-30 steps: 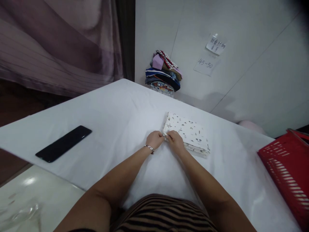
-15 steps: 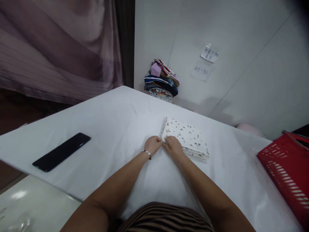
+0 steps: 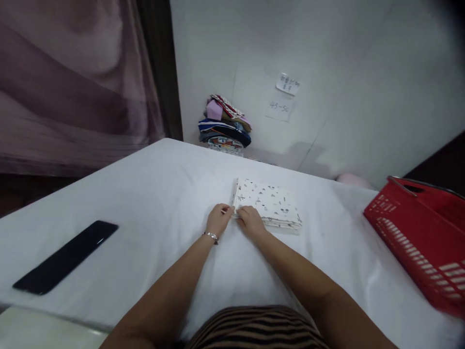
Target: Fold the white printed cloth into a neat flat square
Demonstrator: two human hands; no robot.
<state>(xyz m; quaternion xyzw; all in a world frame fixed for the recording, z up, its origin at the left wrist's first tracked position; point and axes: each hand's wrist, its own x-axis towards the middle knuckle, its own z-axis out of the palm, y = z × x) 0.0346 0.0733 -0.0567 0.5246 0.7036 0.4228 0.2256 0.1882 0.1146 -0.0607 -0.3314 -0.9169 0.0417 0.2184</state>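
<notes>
A folded white cloth (image 3: 271,201) printed with small dark and brown motifs lies flat on the white-covered table (image 3: 174,194), its stacked layers showing along the near edge. At its near left corner, my left hand (image 3: 219,220), with a bracelet at the wrist, pinches the edge between thumb and fingers. My right hand (image 3: 250,221) is closed over the same corner from the right, its fingers curled on the top layers. The fingertips of both hands almost meet, and the bit of fabric between them is mostly hidden.
A black flat slab (image 3: 67,257) lies at the left of the table. On the right stands a red plastic basket (image 3: 414,242). Beyond the far edge, a pile of folded fabrics (image 3: 225,123) rests against the wall, near paper notes (image 3: 287,84). A pinkish curtain (image 3: 72,87) hangs at left.
The view has shifted, so the cloth and hands sit slightly further left and more of the red basket shows. Both hands remain at the same corner of the cloth.
</notes>
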